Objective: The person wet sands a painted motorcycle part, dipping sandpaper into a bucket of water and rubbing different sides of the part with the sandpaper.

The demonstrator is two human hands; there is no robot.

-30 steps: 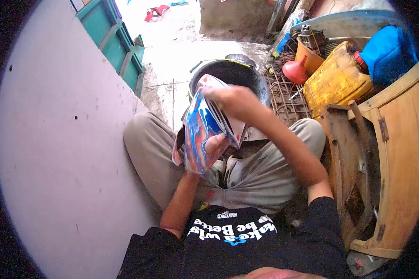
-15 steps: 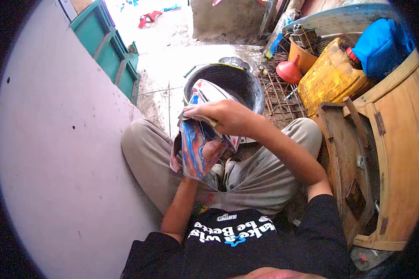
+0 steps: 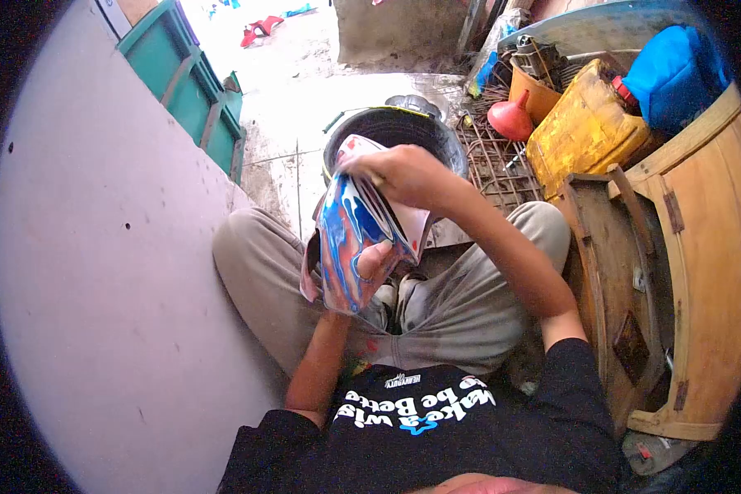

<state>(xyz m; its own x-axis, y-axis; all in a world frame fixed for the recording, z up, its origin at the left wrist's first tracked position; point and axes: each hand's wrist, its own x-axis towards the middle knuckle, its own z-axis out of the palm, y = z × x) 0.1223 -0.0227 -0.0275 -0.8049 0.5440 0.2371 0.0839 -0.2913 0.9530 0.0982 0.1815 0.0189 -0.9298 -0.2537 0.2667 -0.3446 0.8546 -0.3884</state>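
Note:
A curved plastic body panel (image 3: 347, 239) is held over my lap, its surface patchy with blue, white and reddish-brown paint. My left hand (image 3: 375, 262) grips its lower part; the thumb shows on top, and the other fingers are hidden behind it. My right hand (image 3: 399, 174) presses on the panel's upper end with its fingers closed. In the earlier view a piece of sandpaper shows under those fingers; now the hand hides most of it, and motion blurs the fingertips.
A black tub (image 3: 445, 148) stands just beyond the panel. To the right are a metal grid (image 3: 502, 185), a red funnel (image 3: 512, 118), a yellow jerrycan (image 3: 584, 123) and wooden furniture pieces (image 3: 700, 272). A pale wall (image 3: 123, 313) runs close on the left.
My right hand has slid up and away along the panel, uncovering more blue and white paint. My left hand keeps its hold, with the panel nearly in place.

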